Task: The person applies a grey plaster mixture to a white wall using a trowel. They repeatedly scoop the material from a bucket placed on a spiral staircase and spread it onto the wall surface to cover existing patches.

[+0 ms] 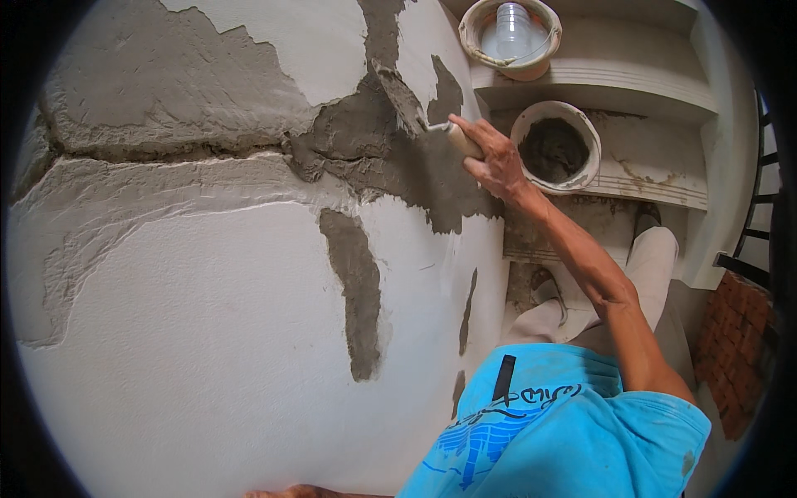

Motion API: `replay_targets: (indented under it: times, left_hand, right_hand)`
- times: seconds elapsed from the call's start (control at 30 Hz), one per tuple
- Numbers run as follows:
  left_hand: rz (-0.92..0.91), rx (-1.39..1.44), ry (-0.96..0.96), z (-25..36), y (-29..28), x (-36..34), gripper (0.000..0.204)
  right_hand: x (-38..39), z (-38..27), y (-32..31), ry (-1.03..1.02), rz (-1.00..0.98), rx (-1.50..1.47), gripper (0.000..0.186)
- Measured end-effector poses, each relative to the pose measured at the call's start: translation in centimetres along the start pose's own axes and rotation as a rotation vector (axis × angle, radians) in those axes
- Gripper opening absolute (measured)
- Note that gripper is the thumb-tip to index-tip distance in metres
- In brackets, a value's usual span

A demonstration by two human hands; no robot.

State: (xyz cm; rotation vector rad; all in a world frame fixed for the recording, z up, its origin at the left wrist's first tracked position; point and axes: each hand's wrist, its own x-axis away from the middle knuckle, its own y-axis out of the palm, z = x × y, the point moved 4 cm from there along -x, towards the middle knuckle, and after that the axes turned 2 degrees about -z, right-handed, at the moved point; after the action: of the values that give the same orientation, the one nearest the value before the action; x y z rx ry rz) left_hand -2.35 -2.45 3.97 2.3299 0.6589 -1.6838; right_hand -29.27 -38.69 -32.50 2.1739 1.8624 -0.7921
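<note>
My right hand (490,158) holds the wooden handle of a metal trowel (398,95), its mortar-coated blade against a patch of wet grey mortar (440,191) on the white wall (183,349). A long horizontal crack (183,152) runs left from that patch through rough grey plaster. My left hand (282,491) is at the bottom edge, low against the wall, mostly cut off. Right of the trowel, a white bucket of grey mortar (554,149) stands on a stair.
A second bucket (523,62) holding a clear plastic container stands on the step above. Concrete stairs (647,174) descend beside the wall, with my sandalled feet on the lower steps. A black railing (739,266) and red brick paving (730,349) are at the far right.
</note>
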Motion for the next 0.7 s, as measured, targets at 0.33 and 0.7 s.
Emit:
replay_targets:
  times: [0.33, 0.7]
  left_hand:
    - [-0.006, -0.004, 0.016, 0.0, 0.0, 0.1, 0.061]
    - [0.0, 0.036, 0.019, -0.4, 0.0, 0.2, 0.064]
  right_hand:
    - [1.9, -2.0, 1.0, -0.165, -0.114, 0.013, 0.079]
    - [-1.5, -1.9, 0.4, -0.086, -0.043, -0.002, 0.077]
